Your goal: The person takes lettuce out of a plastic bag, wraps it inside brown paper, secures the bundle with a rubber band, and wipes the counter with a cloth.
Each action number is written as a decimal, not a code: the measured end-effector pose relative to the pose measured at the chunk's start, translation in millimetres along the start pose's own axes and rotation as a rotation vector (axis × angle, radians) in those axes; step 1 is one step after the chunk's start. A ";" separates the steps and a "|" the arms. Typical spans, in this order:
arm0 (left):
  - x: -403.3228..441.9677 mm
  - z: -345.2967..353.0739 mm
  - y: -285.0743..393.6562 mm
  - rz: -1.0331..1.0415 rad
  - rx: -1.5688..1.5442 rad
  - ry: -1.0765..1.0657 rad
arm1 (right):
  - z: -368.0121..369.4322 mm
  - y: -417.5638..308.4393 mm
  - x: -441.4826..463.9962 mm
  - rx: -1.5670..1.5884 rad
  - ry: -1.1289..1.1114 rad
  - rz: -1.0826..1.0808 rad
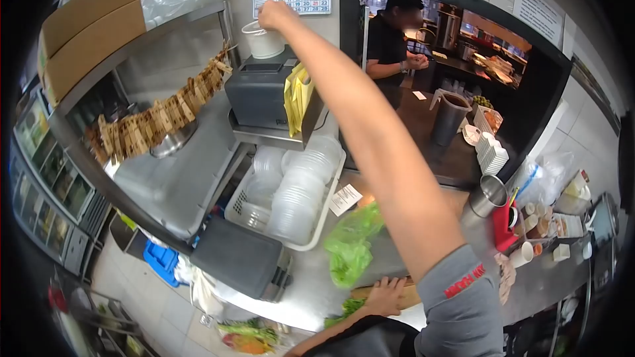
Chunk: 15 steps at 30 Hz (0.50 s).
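My right hand [276, 16] is stretched far forward, its fingers closed at the rim of a white tub [263, 42]; what they hold, if anything, is hidden. The tub stands on a dark grey printer [259, 97], with yellow sheets [298, 98] hanging at its right side. Near the counter's front edge my left hand [385, 296] lies with spread fingers on a brown board [413, 296]. A green plastic bag [352, 248] lies just beyond it, and leafy greens [349, 309] show at its left.
A white basket [305, 246] holds stacked clear containers. Left of it are a dark machine [237, 258] and a shelf with clipped paper slips [165, 117]. Through the hatch, a person [387, 43] stands near a dark pitcher [448, 119]. Cups and a red holder [505, 228] stand right.
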<state>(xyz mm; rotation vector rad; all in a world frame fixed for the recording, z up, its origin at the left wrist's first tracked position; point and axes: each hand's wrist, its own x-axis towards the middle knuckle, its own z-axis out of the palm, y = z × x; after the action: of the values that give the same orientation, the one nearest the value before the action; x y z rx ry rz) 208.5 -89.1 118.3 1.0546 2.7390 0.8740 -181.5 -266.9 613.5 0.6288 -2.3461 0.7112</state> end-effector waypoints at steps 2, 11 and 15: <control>3.3 -6.1 -6.5 -0.013 -0.056 -0.034 | 8.2 -11.1 11.2 -0.064 -0.071 0.141; -0.5 -52.8 -9.1 -0.042 -0.079 -0.224 | 18.3 -33.0 29.3 -0.226 -0.135 0.268; -0.8 -55.4 -7.6 -0.041 -0.064 -0.258 | 12.2 -24.7 34.6 -0.094 -0.112 0.365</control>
<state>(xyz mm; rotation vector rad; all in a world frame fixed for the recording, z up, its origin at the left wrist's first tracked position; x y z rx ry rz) 189.8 -120.9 160.4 1.0169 2.4951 0.7555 -196.6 -301.6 636.3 0.2028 -2.6139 0.7319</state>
